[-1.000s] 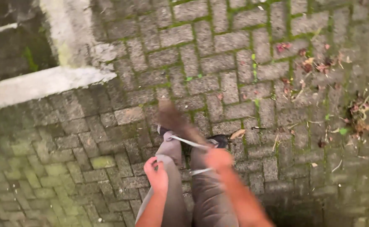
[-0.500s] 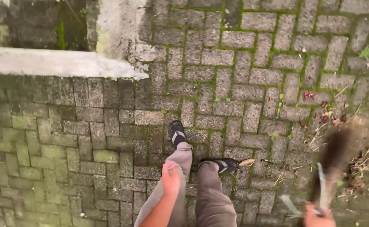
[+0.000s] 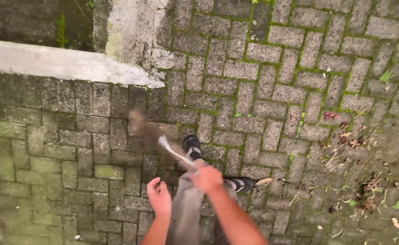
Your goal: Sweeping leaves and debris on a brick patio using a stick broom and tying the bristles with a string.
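My right hand (image 3: 207, 178) grips the handle of a short stick broom (image 3: 156, 138), which is blurred and reaches up and to the left over the mossy paving bricks (image 3: 254, 90). My left hand (image 3: 159, 196) hangs free beside my leg, fingers loosely curled, holding nothing. Below the hands are my grey trousers (image 3: 188, 213) and two dark shoes, one (image 3: 192, 146) under the broom and the other (image 3: 241, 183) to the right.
A pale concrete kerb (image 3: 58, 63) and a concrete post (image 3: 133, 31) stand at the upper left, with a dark mossy hollow behind them. Dry leaves and twigs (image 3: 372, 186) lie scattered on the bricks at the right.
The broom has swung from the lower right across to the left in front of my feet. My right hand moved left with it. The view shifted slightly.
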